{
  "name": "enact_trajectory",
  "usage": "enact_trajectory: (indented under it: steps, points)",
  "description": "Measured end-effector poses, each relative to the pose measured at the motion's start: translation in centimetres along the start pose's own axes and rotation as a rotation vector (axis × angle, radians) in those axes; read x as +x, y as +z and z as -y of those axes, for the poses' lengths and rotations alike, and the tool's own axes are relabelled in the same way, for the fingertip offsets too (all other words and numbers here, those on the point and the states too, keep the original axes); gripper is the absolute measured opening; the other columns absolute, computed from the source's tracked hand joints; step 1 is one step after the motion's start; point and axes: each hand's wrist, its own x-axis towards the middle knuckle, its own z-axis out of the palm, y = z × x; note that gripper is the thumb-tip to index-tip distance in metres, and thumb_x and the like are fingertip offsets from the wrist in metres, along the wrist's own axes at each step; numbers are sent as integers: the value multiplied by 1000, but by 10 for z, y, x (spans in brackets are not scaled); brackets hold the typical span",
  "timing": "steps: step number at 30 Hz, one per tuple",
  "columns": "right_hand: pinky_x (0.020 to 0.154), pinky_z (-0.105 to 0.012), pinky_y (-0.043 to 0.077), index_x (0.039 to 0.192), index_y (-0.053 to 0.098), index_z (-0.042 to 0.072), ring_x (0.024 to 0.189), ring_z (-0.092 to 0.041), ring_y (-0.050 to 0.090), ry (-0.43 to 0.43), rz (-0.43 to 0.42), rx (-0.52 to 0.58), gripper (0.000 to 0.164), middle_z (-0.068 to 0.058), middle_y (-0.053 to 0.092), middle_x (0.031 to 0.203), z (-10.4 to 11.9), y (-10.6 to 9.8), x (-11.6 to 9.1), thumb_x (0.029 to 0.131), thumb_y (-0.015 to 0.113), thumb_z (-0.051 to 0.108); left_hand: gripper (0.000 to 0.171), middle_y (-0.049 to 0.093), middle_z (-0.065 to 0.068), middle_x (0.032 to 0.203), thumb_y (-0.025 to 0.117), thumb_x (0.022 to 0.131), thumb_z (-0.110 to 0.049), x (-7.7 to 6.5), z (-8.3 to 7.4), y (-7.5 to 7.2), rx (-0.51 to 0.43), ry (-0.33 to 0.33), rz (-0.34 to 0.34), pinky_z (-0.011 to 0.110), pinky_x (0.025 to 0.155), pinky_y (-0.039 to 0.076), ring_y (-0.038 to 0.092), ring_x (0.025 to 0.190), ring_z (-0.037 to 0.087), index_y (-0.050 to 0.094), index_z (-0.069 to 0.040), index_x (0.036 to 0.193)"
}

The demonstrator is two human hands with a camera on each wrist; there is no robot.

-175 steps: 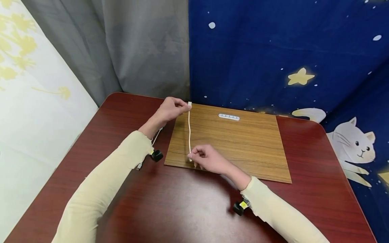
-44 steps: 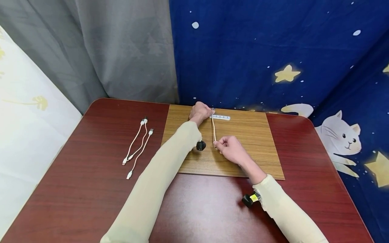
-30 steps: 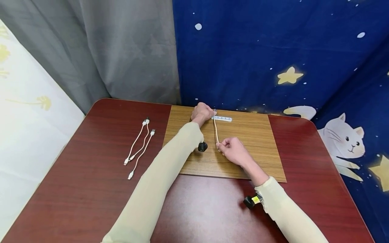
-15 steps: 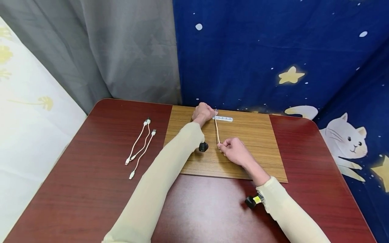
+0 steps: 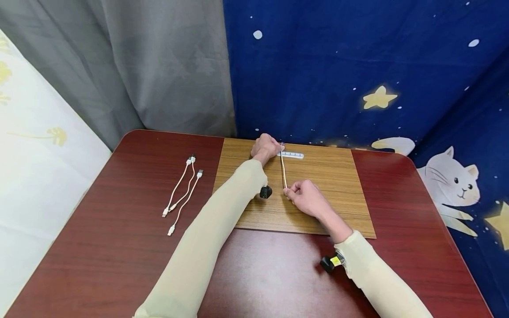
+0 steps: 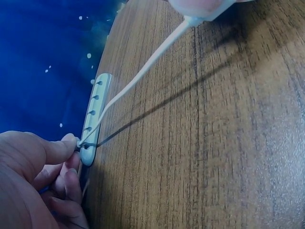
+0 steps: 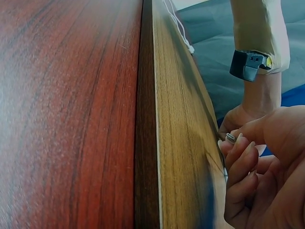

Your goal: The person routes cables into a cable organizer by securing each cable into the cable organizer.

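A short white charging cable [image 5: 283, 170] stretches between my two hands. My left hand [image 5: 264, 146] pinches its far end beside the white cable holder [image 5: 294, 155], a slotted strip near the back edge of the wooden board [image 5: 330, 190]. In the left wrist view the cable slants over the holder's end slot nearest the left hand [image 6: 43, 176]; whether it sits in the slot, I cannot tell. My right hand [image 5: 306, 198] pinches the near end above the board. A small metal plug tip [image 7: 230, 138] pokes out of its fingers in the right wrist view.
Several white charging cables [image 5: 183, 190] lie on the dark red table [image 5: 99, 212], left of the board. A grey curtain [image 5: 179, 66] and a blue star-patterned curtain [image 5: 318, 66] hang right behind the table's back edge. My left forearm crosses the board's left side.
Since the oldest frame, both hands have carried the cable rightward, from the board's left side to the holder's left end. Over the last second hands and cable have hardly moved.
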Motion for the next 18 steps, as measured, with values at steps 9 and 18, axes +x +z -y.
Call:
enact_trajectory:
  steps: [9,18]
  points:
    - [49,-29,32,79,70,10,48,-8,38,7,-14,-20,29,6,48,53,0,-1,-2,101,66,29,19,67,-1,91,78,92,-37,2,-2,-1,21,-13,16,34,73,45,59,83,19,75,-19,86]
    - [52,-32,36,80,70,10,50,-9,41,16,-4,-31,28,7,47,53,8,4,-1,100,67,30,19,68,-1,93,77,92,-37,7,-1,0,46,-3,34,34,74,47,60,84,19,75,-20,83]
